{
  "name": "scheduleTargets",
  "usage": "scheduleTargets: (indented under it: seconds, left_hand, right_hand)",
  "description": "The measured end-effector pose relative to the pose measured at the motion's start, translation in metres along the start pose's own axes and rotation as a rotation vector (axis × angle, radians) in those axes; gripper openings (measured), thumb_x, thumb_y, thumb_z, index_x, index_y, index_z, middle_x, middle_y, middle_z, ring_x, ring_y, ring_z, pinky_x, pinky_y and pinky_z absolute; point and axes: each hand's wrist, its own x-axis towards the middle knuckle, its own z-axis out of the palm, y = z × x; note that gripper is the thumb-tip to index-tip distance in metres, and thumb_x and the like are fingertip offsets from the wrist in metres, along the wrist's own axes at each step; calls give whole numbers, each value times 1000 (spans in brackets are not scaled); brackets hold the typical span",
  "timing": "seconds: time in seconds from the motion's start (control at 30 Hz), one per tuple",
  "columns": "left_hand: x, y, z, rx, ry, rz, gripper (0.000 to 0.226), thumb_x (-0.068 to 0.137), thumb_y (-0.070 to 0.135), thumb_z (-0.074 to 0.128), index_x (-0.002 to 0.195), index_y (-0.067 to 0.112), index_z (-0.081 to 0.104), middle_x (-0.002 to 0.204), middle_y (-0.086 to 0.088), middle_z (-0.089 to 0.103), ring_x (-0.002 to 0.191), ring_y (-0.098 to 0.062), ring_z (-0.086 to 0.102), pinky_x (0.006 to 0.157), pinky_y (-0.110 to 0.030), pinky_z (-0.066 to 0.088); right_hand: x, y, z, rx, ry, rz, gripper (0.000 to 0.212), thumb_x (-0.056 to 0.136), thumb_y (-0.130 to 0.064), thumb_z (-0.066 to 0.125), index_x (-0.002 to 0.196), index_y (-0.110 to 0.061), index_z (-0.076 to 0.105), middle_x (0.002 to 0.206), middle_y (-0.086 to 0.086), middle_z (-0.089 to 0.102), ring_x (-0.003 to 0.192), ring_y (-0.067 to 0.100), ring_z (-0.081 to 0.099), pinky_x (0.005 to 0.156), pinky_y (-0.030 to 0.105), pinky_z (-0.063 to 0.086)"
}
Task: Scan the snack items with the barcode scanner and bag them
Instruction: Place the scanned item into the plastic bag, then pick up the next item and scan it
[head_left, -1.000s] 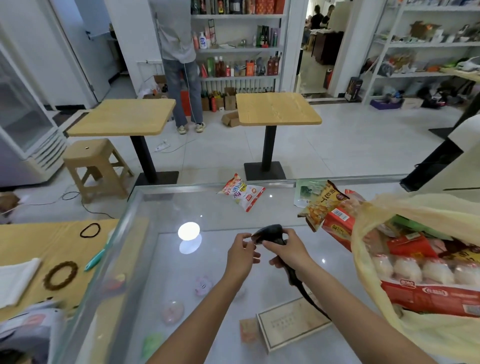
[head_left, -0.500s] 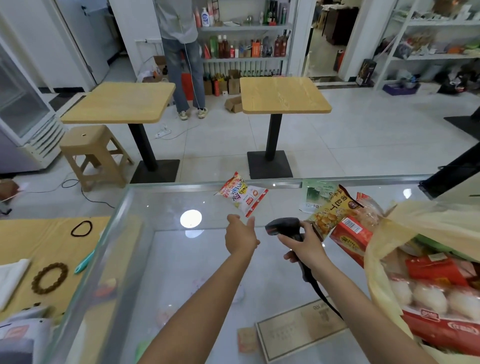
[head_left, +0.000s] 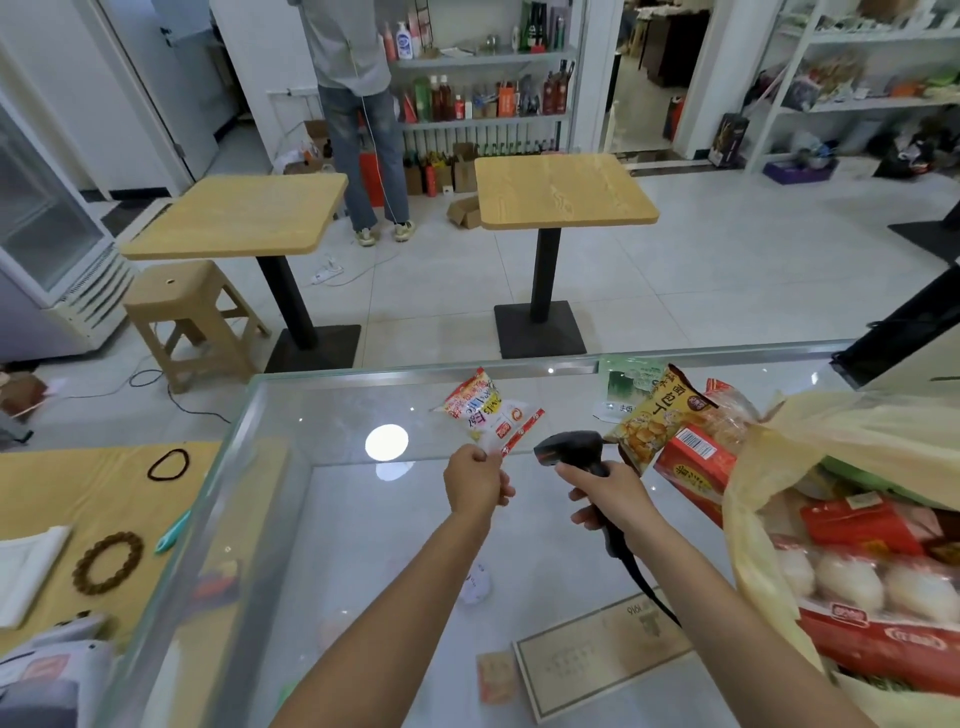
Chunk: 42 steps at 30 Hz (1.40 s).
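- Left hand (head_left: 475, 483) pinches near corner of white-and-red plastic snack packet (head_left: 485, 410), lying on glass counter (head_left: 363, 519) at 12 o'clock
- Right hand (head_left: 610, 491) grips black handheld barcode scanner (head_left: 569, 448), head toward packet
- Yellow plastic bag (head_left: 857, 431), 3 o'clock, holds several packs; this packet apparently unscanned, unbagged

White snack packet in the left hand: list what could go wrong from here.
1. The left hand pinches the white snack packet only by its near edge; that thin grip may let it flop or slip.
2. No barcode shows on its visible face, so the scanner in the right hand may need it turned.
3. The plastic bag looks full; another item could spill out.
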Motion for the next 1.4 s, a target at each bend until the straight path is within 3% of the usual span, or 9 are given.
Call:
scheduleTargets:
  seconds: [0.2,0.4,0.5,0.63,0.77,0.87,0.97,1.2,1.4]
  left_hand:
    - [-82,-25,-42,-159,-277,-203,21,95,14,50,77,4,55,47,-4,48,33,-12,41,39,-17,32]
    - [-134,5,-88,-897,-737,-626,24,83,15,45,60,12,45,37,4,28,26,-9,30,26,-15,22]
    - [-141,12,-90,-989,-617,-501,36,94,34,43,75,6,53,46,-2,42,33,-13,44,30,-18,36]
    - [-138,-24,-69,-337,-142,199,14,99,27,47,101,18,58,93,-9,66,83,-25,66,77,-34,56]
    - [-134,-84,-50,590,-297,816,38,96,46,40,132,37,45,144,26,31,134,7,29,111,-14,21]
    - [-129,-96,-40,879,-255,783,67,90,62,6,149,32,18,153,22,9,143,0,5,116,-21,-3]
    - [-131,-84,-21,982,-88,717,90,79,67,-19,151,22,12,157,4,18,144,-14,15,116,-30,6]
    - [-131,-49,-21,1095,-118,408,106,69,80,-3,150,14,12,142,-8,32,127,-27,33,101,-37,30]
    - [-116,-59,-40,1035,-289,1094,50,97,36,47,144,24,35,153,2,29,134,-18,35,108,-29,31]
  right_hand:
    - [-24,9,-9,34,-35,66,37,88,-40,64,101,-6,56,58,8,55,46,17,46,44,22,38]
    - [-46,29,-23,55,-96,88,39,88,-41,65,103,-7,55,57,8,49,42,17,41,39,18,32]
    - [-56,35,-32,52,-124,111,41,86,-41,67,100,-4,56,56,7,50,44,18,42,43,21,34]
    - [-63,40,-39,99,-153,104,42,86,-34,70,102,2,55,58,12,58,46,20,52,46,25,43]
    - [-69,44,-47,88,-161,99,38,87,-31,69,101,1,54,63,11,57,47,19,52,45,25,43]
    - [-73,46,-50,87,-163,102,36,87,-31,68,102,-2,53,60,6,49,46,16,44,43,22,36]
    - [-79,44,-51,119,-163,98,32,87,-31,67,100,-5,52,59,5,48,46,15,43,44,23,35]
    - [-104,28,-60,194,-162,48,34,88,-41,64,93,-8,56,55,2,46,43,13,40,43,22,34]
    - [-122,25,-70,232,-144,18,37,88,-41,64,98,-6,58,55,2,48,43,13,42,43,23,35]
